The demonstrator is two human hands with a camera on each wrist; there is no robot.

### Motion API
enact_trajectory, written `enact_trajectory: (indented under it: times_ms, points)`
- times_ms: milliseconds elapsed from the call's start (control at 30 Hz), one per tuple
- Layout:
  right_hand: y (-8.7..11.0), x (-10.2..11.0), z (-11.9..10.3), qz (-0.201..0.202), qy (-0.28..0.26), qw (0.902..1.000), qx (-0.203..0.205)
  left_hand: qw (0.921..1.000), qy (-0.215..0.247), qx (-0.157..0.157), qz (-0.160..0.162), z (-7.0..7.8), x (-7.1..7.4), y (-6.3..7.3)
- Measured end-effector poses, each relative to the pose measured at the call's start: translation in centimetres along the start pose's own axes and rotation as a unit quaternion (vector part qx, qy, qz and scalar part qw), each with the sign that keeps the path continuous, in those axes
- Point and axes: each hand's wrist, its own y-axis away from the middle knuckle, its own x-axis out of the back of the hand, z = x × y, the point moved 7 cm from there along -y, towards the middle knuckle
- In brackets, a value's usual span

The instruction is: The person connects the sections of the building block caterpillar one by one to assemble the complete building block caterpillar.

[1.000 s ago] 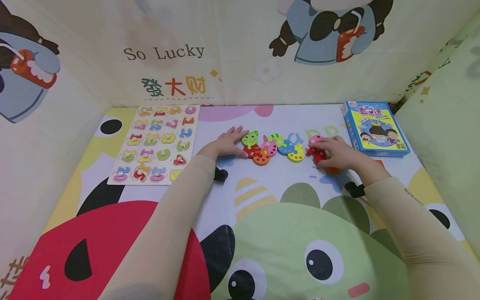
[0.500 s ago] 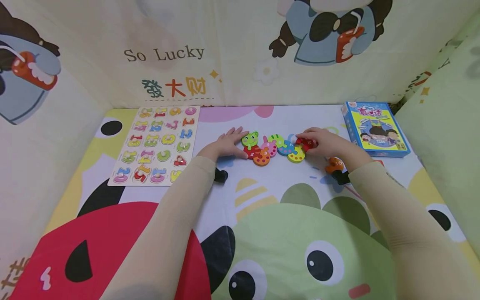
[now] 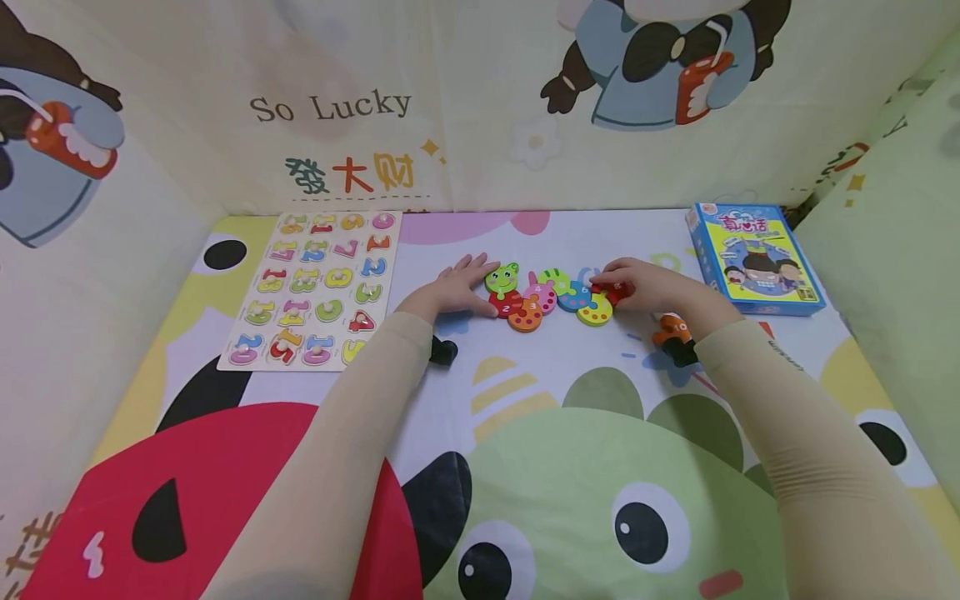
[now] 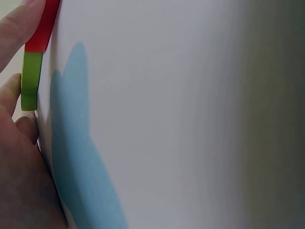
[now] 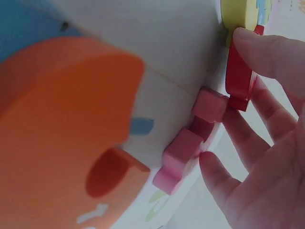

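In the head view a caterpillar-shaped row of wooden puzzle pieces lies on the table. My left hand [image 3: 448, 290] lies flat at its left end, fingers spread. Its thumb touches the red piece marked 2 [image 3: 506, 305], and a finger meets the green head [image 4: 31, 81]. At the other end my right hand [image 3: 651, 287] pinches a red piece [image 5: 239, 71] between thumb and fingers, right beside the yellow piece [image 3: 596, 312]. A pink piece [image 5: 177, 153] lies by the right fingertips, hidden in the head view. Nearer the right wrist sits a loose orange piece [image 3: 672, 326].
To the left lies a white number puzzle board [image 3: 262, 332] with colourful numerals. A blue and yellow box [image 3: 757, 260] stands at the back right. A cartoon-print cloth [image 3: 555, 500] covers the table, and a printed curtain [image 3: 480, 133] hangs behind it.
My right hand has moved left with the red piece, up to the yellow piece at the row's end. The orange piece has come into fuller view. My left hand has stayed put.
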Motion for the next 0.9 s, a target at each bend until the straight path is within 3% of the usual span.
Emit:
enact_trajectory:
  times_ms: [500,700,900]
  points:
    - [-0.1,-0.4,0.8,0.003,-0.004,0.9999,-0.009,1.0,0.001,0.002,-0.003,0.0,0.0,0.0]
    - [1.0,1.3,1.6,0.036,-0.021,0.9989,-0.02,1.0,0.005,0.002,-0.002,0.0,0.0,0.0]
    - [2.8,2.7,3.8,0.055,-0.068,0.9938,-0.069,1.0,0.009,0.001,0.0,-0.1,0.1,0.1]
